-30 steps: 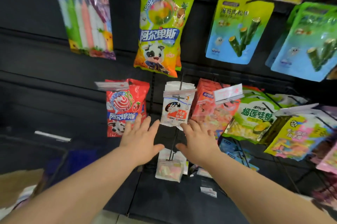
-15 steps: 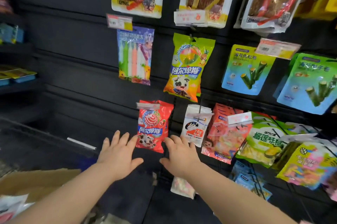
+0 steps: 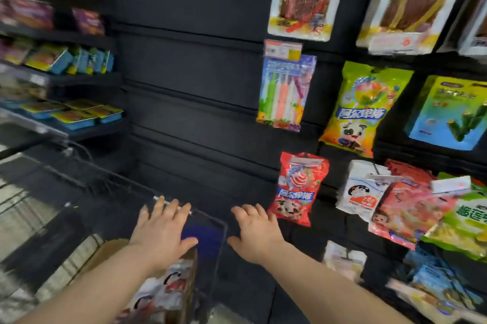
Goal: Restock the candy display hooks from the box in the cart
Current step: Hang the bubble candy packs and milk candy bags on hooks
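A cardboard box [image 3: 105, 252] sits in the wire cart [image 3: 210, 221] at the lower left, with white candy bags [image 3: 160, 294] showing inside it. My left hand [image 3: 162, 234] hovers flat and empty above the box's far corner. My right hand [image 3: 257, 235] is spread and empty to the right of the cart, just left of a red lollipop bag [image 3: 300, 186] hanging on the black display wall. A white candy bag [image 3: 362, 189] hangs on the hook to its right. The picture is blurred.
More bags hang on hooks to the right: a green-yellow bag [image 3: 365, 110], a pastel stick pack [image 3: 286, 91], pink and green packs lower right. Shelves with blue boxes [image 3: 79, 115] stand at the left. The black wall panel [image 3: 189, 81] between them is bare.
The view has swung left and the cart with the box has come into sight. Both hands have drawn back from the hanging bags toward the cart, still empty.
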Available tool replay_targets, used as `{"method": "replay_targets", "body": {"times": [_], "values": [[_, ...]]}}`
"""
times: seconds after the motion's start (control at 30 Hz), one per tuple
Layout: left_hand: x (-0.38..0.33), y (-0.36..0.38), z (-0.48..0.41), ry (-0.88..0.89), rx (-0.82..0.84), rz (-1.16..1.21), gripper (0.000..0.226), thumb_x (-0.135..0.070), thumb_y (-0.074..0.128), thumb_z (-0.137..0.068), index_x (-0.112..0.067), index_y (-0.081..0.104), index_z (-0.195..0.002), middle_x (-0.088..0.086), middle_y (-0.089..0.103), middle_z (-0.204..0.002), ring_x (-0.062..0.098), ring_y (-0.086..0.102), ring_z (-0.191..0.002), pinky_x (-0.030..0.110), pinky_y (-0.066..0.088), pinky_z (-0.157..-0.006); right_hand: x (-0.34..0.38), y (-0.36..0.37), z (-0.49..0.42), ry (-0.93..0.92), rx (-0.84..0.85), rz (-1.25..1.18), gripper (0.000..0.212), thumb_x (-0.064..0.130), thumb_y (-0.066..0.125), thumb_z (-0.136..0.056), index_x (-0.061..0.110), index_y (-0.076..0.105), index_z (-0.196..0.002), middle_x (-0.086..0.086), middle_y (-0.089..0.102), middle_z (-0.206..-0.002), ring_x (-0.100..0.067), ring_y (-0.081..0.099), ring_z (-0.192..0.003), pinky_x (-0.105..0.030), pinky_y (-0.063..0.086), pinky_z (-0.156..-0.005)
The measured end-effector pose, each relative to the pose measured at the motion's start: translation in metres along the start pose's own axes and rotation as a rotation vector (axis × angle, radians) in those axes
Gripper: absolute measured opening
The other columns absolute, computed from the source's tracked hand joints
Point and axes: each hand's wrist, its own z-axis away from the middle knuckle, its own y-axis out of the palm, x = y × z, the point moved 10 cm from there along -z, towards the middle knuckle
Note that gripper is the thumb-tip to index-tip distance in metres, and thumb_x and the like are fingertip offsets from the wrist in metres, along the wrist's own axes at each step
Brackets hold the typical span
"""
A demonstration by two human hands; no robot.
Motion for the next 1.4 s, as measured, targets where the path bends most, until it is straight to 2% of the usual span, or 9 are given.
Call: {"method": "replay_targets", "body": {"times": [0.17,0.47,0.6,0.7,0.87,1.0,1.1,1.27,1.4], "values": [[0.058,0.027,0.009,-0.019,0.080,0.049,0.081,-0.063,0.035,-0.092,-0.023,0.002,-0.155,0.003,0.003,-0.163,0.032,-0.005,-0.149,0.053,0.006,-0.118,0.057,0.031,-0.017,-0.023,0.078,-0.015,0.066,0.041,0.049,-0.095,0.024,0.019,-0.151,-0.001,0.017,-0.159,-0.030,0.007,-0.148,-0.053,0.012,-0.118],[0.127,0.085,0.016,-0.097,0.175,0.095,0.081,-0.062,0.035,-0.093,-0.021,0.004,-0.154,0.006,0.005,-0.163,0.032,-0.003,-0.149,0.053,0.006,-0.120,0.100,0.082,-0.053,-0.049,0.178,0.011,0.065,0.041,0.050,-0.094,0.024,0.021,-0.150,-0.002,0.021,-0.158,-0.029,0.009,-0.148,-0.053,0.012,-0.117],[0.163,0.110,0.010,-0.157,0.217,0.068,0.080,-0.064,0.036,-0.091,-0.019,0.010,-0.153,0.009,0.011,-0.161,0.033,0.002,-0.149,0.054,0.010,-0.119,0.117,0.115,-0.082,-0.074,0.245,0.021,0.067,0.044,0.050,-0.094,0.022,0.020,-0.150,-0.002,0.020,-0.158,-0.029,0.009,-0.148,-0.054,0.013,-0.116],[0.182,0.125,-0.001,-0.178,0.240,0.070,0.082,-0.063,0.037,-0.092,-0.021,0.006,-0.154,0.010,0.010,-0.162,0.034,0.003,-0.149,0.053,0.013,-0.117,0.127,0.136,-0.105,-0.086,0.307,0.016,0.067,0.043,0.050,-0.095,0.020,0.020,-0.150,-0.003,0.019,-0.159,-0.029,0.008,-0.149,-0.054,0.012,-0.117],[0.196,0.148,-0.036,-0.204,0.286,0.082,0.087,-0.065,0.037,-0.090,-0.022,-0.002,-0.155,0.007,0.005,-0.163,0.033,0.004,-0.149,0.053,0.013,-0.117,0.131,0.163,-0.144,-0.082,0.380,-0.012,0.066,0.040,0.050,-0.094,0.021,0.020,-0.150,-0.005,0.018,-0.159,-0.030,0.008,-0.148,-0.054,0.012,-0.117],[0.195,0.171,-0.061,-0.188,0.351,0.063,0.080,-0.065,0.032,-0.091,-0.021,0.008,-0.154,0.008,0.011,-0.162,0.034,0.007,-0.148,0.053,0.013,-0.117,0.126,0.181,-0.171,-0.081,0.433,-0.005,0.067,0.043,0.050,-0.094,0.021,0.020,-0.150,-0.007,0.019,-0.158,-0.031,0.013,-0.147,-0.054,0.014,-0.116],[0.197,0.192,-0.074,-0.169,0.399,0.040,0.084,-0.072,0.021,-0.085,-0.023,0.015,-0.152,0.009,0.015,-0.160,0.034,0.011,-0.147,0.053,0.018,-0.116,0.121,0.195,-0.186,-0.067,0.468,-0.026,0.067,0.044,0.050,-0.093,0.023,0.021,-0.150,-0.005,0.021,-0.157,-0.031,0.018,-0.145,-0.054,0.017,-0.115],[0.200,0.227,-0.089,-0.145,0.521,0.066,0.079,-0.065,0.030,-0.092,-0.020,0.007,-0.154,0.009,0.010,-0.161,0.032,0.009,-0.148,0.051,0.011,-0.118,0.111,0.224,-0.200,-0.024,0.528,-0.056,0.061,0.046,0.045,-0.095,0.025,0.022,-0.148,-0.004,0.023,-0.157,-0.029,0.020,-0.145,-0.053,0.022,-0.115],[0.201,0.265,-0.108,-0.080,0.603,0.121,0.080,-0.065,0.035,-0.091,-0.025,0.005,-0.154,0.006,0.009,-0.162,0.032,0.006,-0.149,0.054,0.011,-0.119,0.102,0.248,-0.211,0.057,0.557,-0.036,0.072,0.047,0.053,-0.091,0.028,0.017,-0.151,-0.006,0.024,-0.157,-0.030,0.022,-0.144,-0.050,0.022,-0.115]]}}
